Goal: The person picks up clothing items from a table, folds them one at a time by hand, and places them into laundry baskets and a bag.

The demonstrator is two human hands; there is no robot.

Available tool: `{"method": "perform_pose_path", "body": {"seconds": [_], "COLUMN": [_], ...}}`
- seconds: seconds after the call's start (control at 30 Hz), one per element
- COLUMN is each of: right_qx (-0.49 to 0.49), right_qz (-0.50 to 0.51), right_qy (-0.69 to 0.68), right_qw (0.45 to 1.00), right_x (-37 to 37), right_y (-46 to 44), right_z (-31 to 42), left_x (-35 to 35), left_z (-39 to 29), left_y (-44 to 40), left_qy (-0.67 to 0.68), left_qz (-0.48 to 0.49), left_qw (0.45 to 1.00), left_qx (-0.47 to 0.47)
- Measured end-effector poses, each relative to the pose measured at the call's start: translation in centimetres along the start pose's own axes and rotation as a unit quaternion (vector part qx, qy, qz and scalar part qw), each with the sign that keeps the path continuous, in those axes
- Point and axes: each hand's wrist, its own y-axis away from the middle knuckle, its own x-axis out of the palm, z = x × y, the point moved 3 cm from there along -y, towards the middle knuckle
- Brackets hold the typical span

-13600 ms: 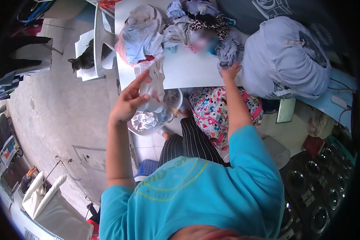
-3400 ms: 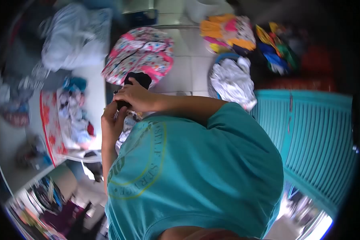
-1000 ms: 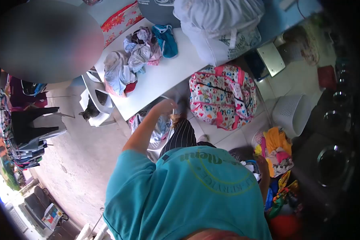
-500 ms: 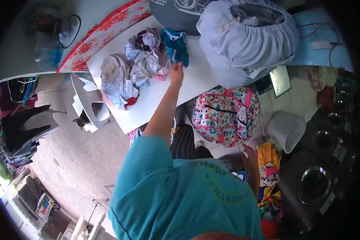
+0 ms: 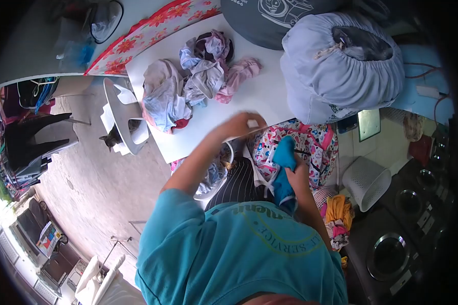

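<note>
A teal garment (image 5: 285,152) hangs bunched in my right hand (image 5: 298,178), whose fingers are closed around it, in front of my body. My left hand (image 5: 244,124) is over the front edge of the white table (image 5: 229,114), smeared by motion. Its fingers curve downward, and whether they hold anything is unclear. Farther back on the table lie a pale, crumpled garment (image 5: 163,94), a grey-white one (image 5: 206,80) and a pink one (image 5: 239,76).
A large pale-blue cloth bag (image 5: 336,66) stands at the table's right. Below it sits a heart-patterned bag (image 5: 315,147). White basket (image 5: 366,178), colourful clothes (image 5: 338,211) and front-loading machines (image 5: 389,254) are at right. A cat (image 5: 111,138) is by a white chair (image 5: 118,114).
The teal garment has left the table and is now in my right hand, which has come up and inward. My left hand has drawn back toward me from the pile.
</note>
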Motion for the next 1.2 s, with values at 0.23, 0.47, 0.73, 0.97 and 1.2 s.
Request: {"method": "perform_pose_path", "body": {"seconds": [0.23,0.47,0.73,0.97,1.2], "right_qx": [0.137,0.236,0.274,0.174,0.146], "right_qz": [-0.001,-0.045,0.100,0.287,0.287], "right_qy": [-0.121,-0.211,-0.555,-0.710,-0.728], "right_qw": [0.983,0.947,0.779,0.619,0.605], "right_x": [-0.8,-0.3,-2.5,-4.3,-6.9], "right_y": [4.2,5.5,4.8,5.7,9.6], "right_z": [-0.6,-4.8,-0.4,3.0,3.1], "left_x": [-10.2,-1.3,-3.0,-8.3,-8.2], "left_z": [13.9,16.5,9.8,-2.8,-10.7], "left_y": [0.6,1.7,4.3,8.0,12.6], "left_qy": [-0.548,-0.407,-0.323,-0.066,0.238], "left_qz": [-0.361,-0.164,-0.289,-0.417,-0.409], "left_qw": [0.727,0.897,0.899,0.904,0.881], "left_qx": [-0.203,-0.064,-0.064,-0.064,-0.016]}}
